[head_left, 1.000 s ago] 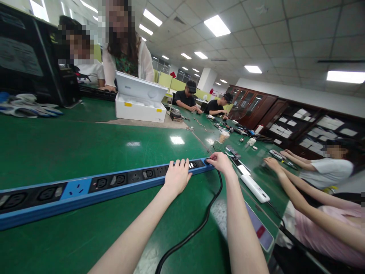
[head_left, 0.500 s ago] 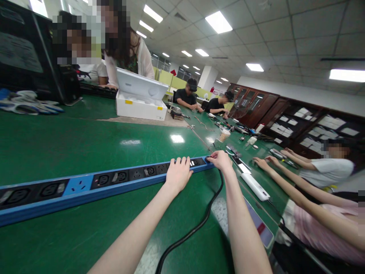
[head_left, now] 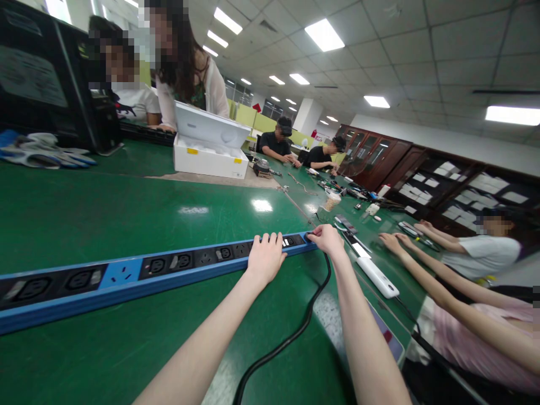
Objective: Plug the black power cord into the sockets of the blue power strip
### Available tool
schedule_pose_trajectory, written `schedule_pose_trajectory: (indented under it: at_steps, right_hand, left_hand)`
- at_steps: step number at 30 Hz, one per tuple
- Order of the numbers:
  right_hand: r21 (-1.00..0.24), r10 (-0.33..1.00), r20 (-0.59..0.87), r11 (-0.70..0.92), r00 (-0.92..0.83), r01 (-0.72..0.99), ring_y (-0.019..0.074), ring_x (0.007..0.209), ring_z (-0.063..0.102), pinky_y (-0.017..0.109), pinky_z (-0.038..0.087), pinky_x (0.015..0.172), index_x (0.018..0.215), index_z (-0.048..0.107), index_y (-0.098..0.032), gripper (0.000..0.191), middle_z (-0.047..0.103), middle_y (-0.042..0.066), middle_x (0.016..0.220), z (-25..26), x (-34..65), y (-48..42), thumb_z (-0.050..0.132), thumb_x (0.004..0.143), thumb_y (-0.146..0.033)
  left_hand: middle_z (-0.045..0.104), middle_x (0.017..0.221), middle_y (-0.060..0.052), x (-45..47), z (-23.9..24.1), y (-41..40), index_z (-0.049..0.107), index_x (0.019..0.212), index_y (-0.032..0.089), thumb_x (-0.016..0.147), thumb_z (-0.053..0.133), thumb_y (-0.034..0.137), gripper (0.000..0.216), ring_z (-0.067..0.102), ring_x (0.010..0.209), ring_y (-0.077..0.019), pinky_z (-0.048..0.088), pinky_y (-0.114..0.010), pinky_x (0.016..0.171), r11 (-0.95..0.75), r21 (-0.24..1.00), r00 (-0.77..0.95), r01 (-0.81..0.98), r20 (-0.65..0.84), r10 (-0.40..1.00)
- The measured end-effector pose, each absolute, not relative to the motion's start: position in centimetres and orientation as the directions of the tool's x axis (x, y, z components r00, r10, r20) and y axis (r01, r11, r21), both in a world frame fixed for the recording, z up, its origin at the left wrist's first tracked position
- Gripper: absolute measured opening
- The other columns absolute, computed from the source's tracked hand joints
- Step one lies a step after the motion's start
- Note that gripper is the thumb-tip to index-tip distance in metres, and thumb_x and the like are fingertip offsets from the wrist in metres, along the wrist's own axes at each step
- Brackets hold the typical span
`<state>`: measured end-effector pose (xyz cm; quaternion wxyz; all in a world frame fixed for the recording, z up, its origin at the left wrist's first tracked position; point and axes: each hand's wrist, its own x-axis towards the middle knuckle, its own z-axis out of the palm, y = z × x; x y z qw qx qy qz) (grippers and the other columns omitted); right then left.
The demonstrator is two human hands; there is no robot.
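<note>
A long blue power strip (head_left: 177,275) with black sockets lies across the green table, running from the left edge to my hands. My left hand (head_left: 266,257) is closed over it near its right end, fingers on the far side and thumb on the near side. At that end, the fingertips of my right hand (head_left: 327,239) pinch a small round black fitting (head_left: 309,236), partly hidden by the fingers. A black cable (head_left: 310,315) comes from beneath my right hand and curves down to the bottom edge.
A white box (head_left: 211,157) with its lid raised stands beyond the strip. Gloves (head_left: 46,152) and a black case (head_left: 42,79) are at left. To the right lie a white power strip (head_left: 377,277) and a phone (head_left: 386,332). A co-worker's hands (head_left: 392,243) rest nearby; other people sit around.
Both hands keep their places on the strip, with hardly any movement. The whole view has shifted very slightly.
</note>
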<state>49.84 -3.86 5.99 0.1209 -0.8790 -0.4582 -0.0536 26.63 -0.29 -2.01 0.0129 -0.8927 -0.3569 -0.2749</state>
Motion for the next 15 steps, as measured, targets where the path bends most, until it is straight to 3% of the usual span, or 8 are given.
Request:
schedule_pose_trajectory:
  at_steps: [6, 10, 15]
  right_hand:
    - [-0.246, 0.819, 0.191, -0.493, 0.541, 0.834, 0.0176, 0.078, 0.071, 0.022, 0.05, 0.069, 0.085, 0.076, -0.02, 0.022, 0.075, 0.006, 0.084, 6.4, 49.4, -4.3, 0.081, 0.073, -0.038]
    - [-0.377, 0.799, 0.256, -0.435, 0.544, 0.818, 0.0165, 0.075, 0.071, 0.022, 0.053, 0.067, 0.087, 0.075, -0.02, 0.021, 0.076, 0.005, 0.083, 5.4, 49.4, -4.9, 0.079, 0.076, -0.037]
    - [-0.563, 0.821, 0.196, -0.354, 0.537, 0.747, 0.0159, 0.063, 0.069, 0.022, 0.055, 0.057, 0.084, 0.074, -0.016, 0.023, 0.074, 0.006, 0.075, 5.0, 49.7, -5.1, 0.082, 0.072, -0.035]
  left_hand:
    - [0.06, 0.134, -0.018, 26.6, -2.0, -0.4, 0.046, 0.148, 0.014, 0.099, 0.048, 0.045, 0.058, 0.053, 0.119, -0.0328, 0.036, -0.048, 0.103, -0.747, 0.165, 0.591, 0.644, 0.512, 0.623]
    - [0.061, 0.132, -0.017, 26.6, -2.0, -0.4, 0.047, 0.147, 0.014, 0.099, 0.049, 0.045, 0.057, 0.053, 0.117, -0.0318, 0.037, -0.047, 0.102, -0.742, 0.161, 0.584, 0.651, 0.519, 0.625]
    - [0.06, 0.132, -0.017, 26.7, -2.2, -0.3, 0.048, 0.146, 0.015, 0.098, 0.049, 0.045, 0.056, 0.053, 0.117, -0.0319, 0.037, -0.047, 0.102, -0.74, 0.157, 0.579, 0.654, 0.526, 0.624]
